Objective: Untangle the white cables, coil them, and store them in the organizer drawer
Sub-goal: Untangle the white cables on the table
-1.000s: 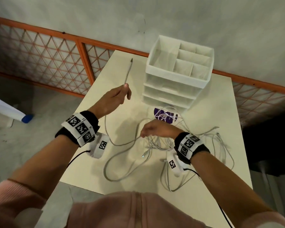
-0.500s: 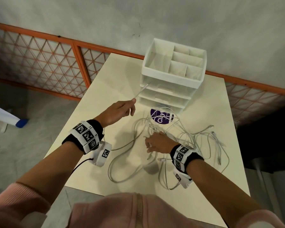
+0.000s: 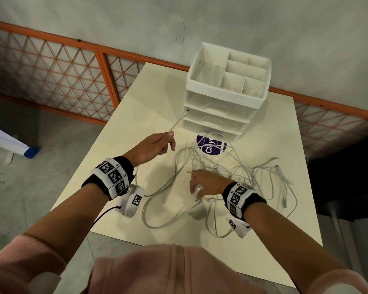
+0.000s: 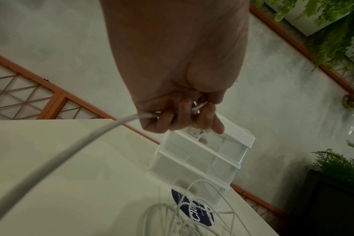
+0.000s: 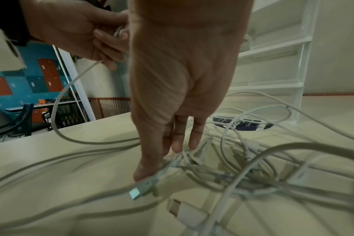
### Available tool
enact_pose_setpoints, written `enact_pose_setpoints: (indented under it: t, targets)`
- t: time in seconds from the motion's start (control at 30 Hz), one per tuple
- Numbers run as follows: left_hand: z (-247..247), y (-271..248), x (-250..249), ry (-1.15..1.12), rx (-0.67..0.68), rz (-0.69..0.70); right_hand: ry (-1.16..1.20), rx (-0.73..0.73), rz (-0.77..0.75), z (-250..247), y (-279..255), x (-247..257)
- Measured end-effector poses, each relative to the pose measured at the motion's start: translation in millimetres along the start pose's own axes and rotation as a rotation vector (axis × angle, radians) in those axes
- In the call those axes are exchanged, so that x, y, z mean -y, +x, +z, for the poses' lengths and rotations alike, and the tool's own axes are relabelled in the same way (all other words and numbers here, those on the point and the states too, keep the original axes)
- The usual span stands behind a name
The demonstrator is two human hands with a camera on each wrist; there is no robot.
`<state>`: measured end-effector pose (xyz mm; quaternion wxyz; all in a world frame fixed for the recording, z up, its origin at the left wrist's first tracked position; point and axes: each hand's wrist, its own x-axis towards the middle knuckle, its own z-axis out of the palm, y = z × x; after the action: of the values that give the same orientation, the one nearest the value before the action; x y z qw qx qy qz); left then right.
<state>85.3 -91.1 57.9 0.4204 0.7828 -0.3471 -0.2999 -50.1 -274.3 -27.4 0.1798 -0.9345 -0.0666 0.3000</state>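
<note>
Several tangled white cables (image 3: 232, 172) lie on the cream table (image 3: 136, 115) in front of a white organizer (image 3: 225, 81) with its drawers closed. My left hand (image 3: 168, 141) hovers above the table and grips one cable; its short free end (image 3: 179, 122) points at the organizer. In the left wrist view the fingers (image 4: 182, 118) curl round that cable (image 4: 71, 151). My right hand (image 3: 194, 187) rests on the near left side of the tangle with straight fingers. In the right wrist view its fingertips (image 5: 178, 146) touch the knot, and a USB plug (image 5: 137, 193) lies by the thumb.
A round purple sticker (image 3: 210, 145) sits on the table under the cables, just before the organizer. An orange lattice railing (image 3: 72, 66) runs behind the table. The table's left edge is close beside my left wrist, and loose cable loops (image 3: 164, 217) reach toward the near edge.
My left hand has come down, and the cable end has swung from pointing upward to pointing at the organizer. My right hand dropped from a raised pinch onto the tangle with straightened fingers.
</note>
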Motion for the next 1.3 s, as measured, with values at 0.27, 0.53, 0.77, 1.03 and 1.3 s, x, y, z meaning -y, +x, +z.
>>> enact_pose_setpoints:
  t: [0.27,0.53,0.77,1.03,1.3]
  targets:
    - [2,-1,8,-0.032,0.007,0.016,0.032,-0.163,0.006,11,1,0]
    - [14,14,-1,-0.189,0.005,0.014,0.682,-0.678,0.026,-91,-33,7]
    - [30,46,-61,-0.29,0.052,0.165,0.876,-0.877,-0.163,-178,-83,23]
    - [40,42,-62,-0.302,0.105,0.256,0.874,-0.937,-0.227,-180,-86,29]
    - [41,41,-74,-0.409,0.049,0.305,1.021,-0.809,-0.183,-157,-77,32]
